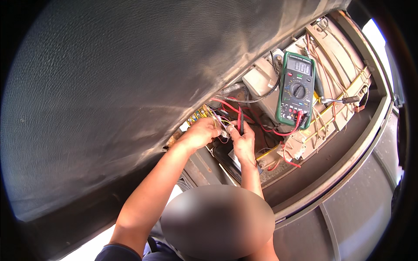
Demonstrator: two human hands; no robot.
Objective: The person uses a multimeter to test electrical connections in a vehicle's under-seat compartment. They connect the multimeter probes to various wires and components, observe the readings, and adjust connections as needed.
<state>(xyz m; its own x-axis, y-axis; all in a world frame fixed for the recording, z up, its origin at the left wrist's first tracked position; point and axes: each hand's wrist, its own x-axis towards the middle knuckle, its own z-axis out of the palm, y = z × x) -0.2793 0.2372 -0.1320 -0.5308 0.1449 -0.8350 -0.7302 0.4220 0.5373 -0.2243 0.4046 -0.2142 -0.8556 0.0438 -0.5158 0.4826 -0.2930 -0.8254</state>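
My left hand (201, 133) is closed in a pinch on thin coloured wires (221, 119) beside a small whitish connector (224, 133). Exactly which wire lies between those fingertips is hidden. Close by on the right, my right hand (244, 142) is closed round a red test probe (239, 123) and a black test probe (242, 117); its thumb is at the connector. The probe tips cannot be made out. A green-edged digital multimeter (298, 90) with a lit display lies above and right of my hands, with a red lead plugged into its lower end.
A black padded panel (109, 87) rises on the left. Beside my left hand is a yellow terminal strip (198, 115). Dusty casings with loose wiring and a dark-handled tool (344, 100) lie to the right, inside a curved metal rim (339, 178). A blurred oval covers the lower middle.
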